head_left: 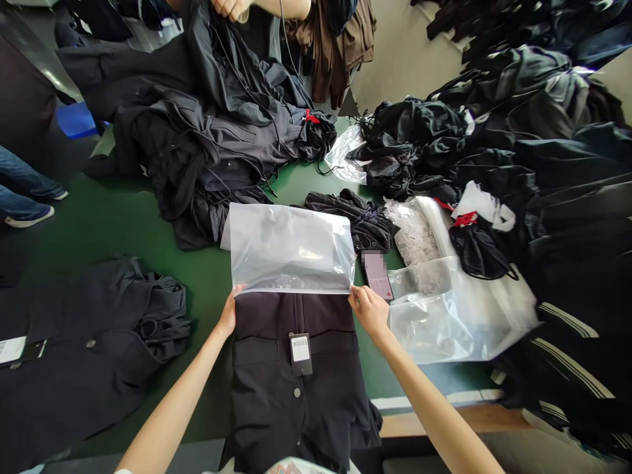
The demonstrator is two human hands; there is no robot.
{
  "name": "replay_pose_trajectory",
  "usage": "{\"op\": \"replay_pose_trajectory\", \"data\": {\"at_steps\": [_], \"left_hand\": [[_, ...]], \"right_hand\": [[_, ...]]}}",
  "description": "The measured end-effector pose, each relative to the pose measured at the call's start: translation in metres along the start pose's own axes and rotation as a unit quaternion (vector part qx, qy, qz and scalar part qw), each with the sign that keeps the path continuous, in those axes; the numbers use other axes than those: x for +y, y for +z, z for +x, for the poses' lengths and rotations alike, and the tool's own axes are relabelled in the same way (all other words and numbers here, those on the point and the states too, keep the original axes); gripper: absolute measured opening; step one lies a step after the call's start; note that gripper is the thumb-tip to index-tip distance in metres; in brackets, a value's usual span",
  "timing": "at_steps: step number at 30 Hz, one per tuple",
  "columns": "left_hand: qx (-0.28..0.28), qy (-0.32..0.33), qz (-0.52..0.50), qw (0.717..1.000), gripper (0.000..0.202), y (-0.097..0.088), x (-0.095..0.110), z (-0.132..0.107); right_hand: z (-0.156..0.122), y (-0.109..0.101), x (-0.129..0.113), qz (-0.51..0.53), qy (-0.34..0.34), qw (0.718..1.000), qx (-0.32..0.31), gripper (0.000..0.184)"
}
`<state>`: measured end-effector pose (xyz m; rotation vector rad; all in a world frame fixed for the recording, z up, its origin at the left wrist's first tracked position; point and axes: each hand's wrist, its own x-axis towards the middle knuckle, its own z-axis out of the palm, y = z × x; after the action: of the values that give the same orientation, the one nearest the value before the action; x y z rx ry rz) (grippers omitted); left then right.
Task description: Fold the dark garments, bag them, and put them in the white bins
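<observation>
Left hand (228, 315) and right hand (369, 308) each pinch one lower corner of a clear bag (291, 243), its near edge stretched straight between them. The bag lies across the far end of a folded dark jacket (264, 388), which rests on the green table (207, 283) in front of the person. A tag (301, 354) with a white label lies on the jacket, above a round button (297, 393). A phone (378, 276) lies just beyond the right hand; more clear bags (434, 326) lie to its right.
</observation>
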<state>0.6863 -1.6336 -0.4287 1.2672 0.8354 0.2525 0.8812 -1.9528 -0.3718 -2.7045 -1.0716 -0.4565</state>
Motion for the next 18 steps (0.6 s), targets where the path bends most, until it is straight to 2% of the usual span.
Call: {"op": "replay_pose_trajectory", "data": {"at_steps": [3,5,7,9,11,14,15,18], "left_hand": [[0.036,0.076,0.078,0.993,0.03,-0.003,0.001,-0.007],[0.07,0.122,0.138,0.98,0.034,-0.003,0.005,-0.013],[0.129,0.196,0.196,0.952,0.039,-0.005,0.007,-0.017],[0.175,0.27,0.256,0.911,0.025,-0.008,0.007,-0.016],[0.128,0.311,0.324,0.884,0.007,-0.016,0.006,-0.008],[-0.027,0.314,0.395,0.863,0.013,-0.031,0.008,0.009],[-0.055,0.314,0.406,0.856,0.012,-0.036,0.009,0.014],[-0.058,0.338,0.425,0.838,0.016,-0.046,0.008,0.022]], "right_hand": [[-0.009,0.016,0.003,-0.011,-0.014,1.0,-0.006,0.022],[-0.01,0.024,0.005,-0.01,-0.022,1.0,-0.006,0.023],[-0.011,0.028,0.005,-0.01,-0.026,1.0,0.0,0.023],[-0.01,0.03,0.005,-0.012,-0.025,1.0,0.006,0.022],[-0.01,0.032,0.004,-0.007,-0.022,1.0,0.008,0.021],[-0.01,0.034,0.003,0.008,-0.015,1.0,0.001,0.021],[-0.01,0.036,0.003,0.011,-0.014,1.0,-0.002,0.021],[-0.01,0.04,0.004,0.017,-0.008,1.0,-0.011,0.021]]}}
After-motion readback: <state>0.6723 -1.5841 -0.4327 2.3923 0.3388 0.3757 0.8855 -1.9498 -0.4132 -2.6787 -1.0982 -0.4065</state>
